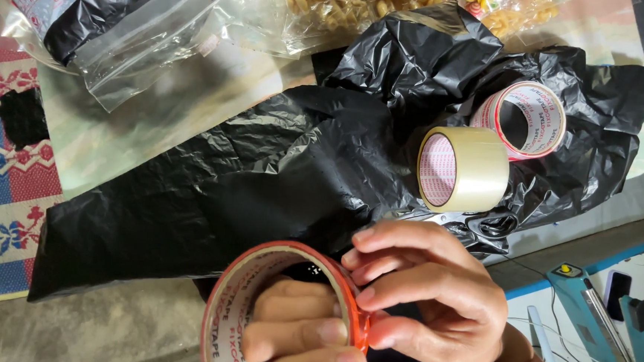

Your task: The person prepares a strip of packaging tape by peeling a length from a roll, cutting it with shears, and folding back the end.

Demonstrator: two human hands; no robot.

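Note:
A red-rimmed roll of tape [241, 288] is at the bottom centre. My left hand [301, 340] grips it with fingers through its core. My right hand [423, 299] pinches the roll's outer edge with fingertips and thumb. Behind the hands lies a crumpled black plastic bag [263, 170]. A clear tape roll [463, 169] stands on the bag to the right, and a second roll with a white and red core [523, 119] leans just behind it.
A clear zip bag with a black packet inside [116, 19] lies at top left. Bags of yellow snacks [348, 4] are at the top. A patterned woven mat [2, 169] is at left. A teal heat sealer [604, 325] sits at lower right.

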